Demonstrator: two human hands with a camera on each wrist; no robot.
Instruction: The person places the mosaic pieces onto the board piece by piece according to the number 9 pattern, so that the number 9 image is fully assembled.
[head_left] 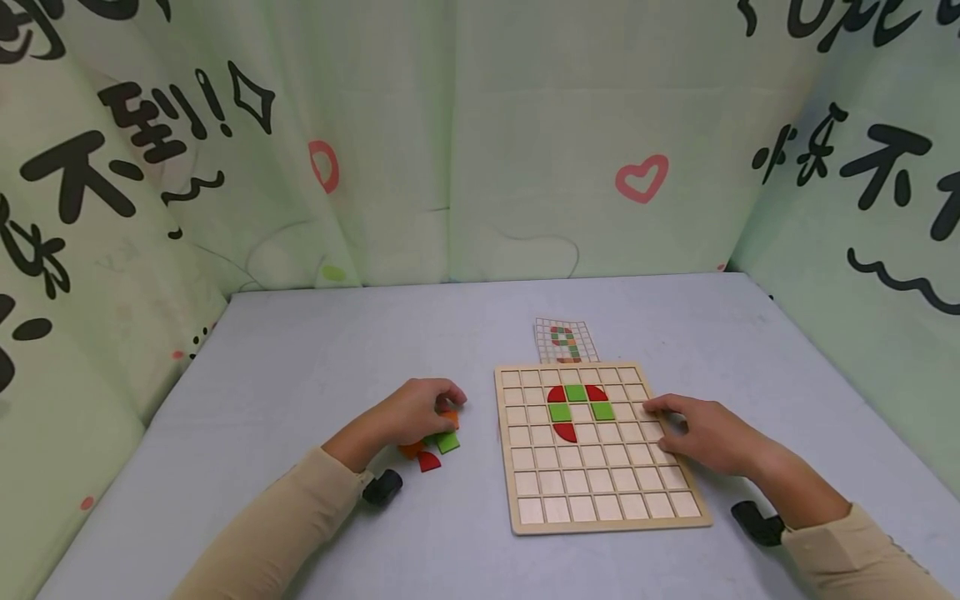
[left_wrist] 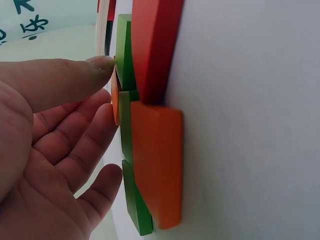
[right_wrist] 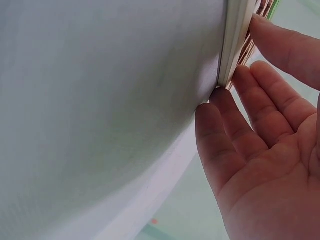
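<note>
My left hand (head_left: 422,408) is over a small pile of flat coloured tiles, its thumb and fingertips about an orange tile (left_wrist: 115,102) at the pile's far side. Beside that hand lie a red quarter-round tile (head_left: 429,461), a green tile (head_left: 447,442) and another orange tile (left_wrist: 157,165). The right hand (head_left: 708,432) touches the right side of a wooden grid board (head_left: 600,481) with loosely bent fingers; its fingertips meet the board's edge (right_wrist: 234,42) in the right wrist view. Red quarter-rounds and green squares, such as one green square (head_left: 575,392), sit in the board's upper cells.
Behind the board lies a printed pattern card (head_left: 585,337), its near end hidden by the board. A pale cloth covers the table (head_left: 322,342). Light green curtains (head_left: 525,183) with printed lettering stand behind and at both sides.
</note>
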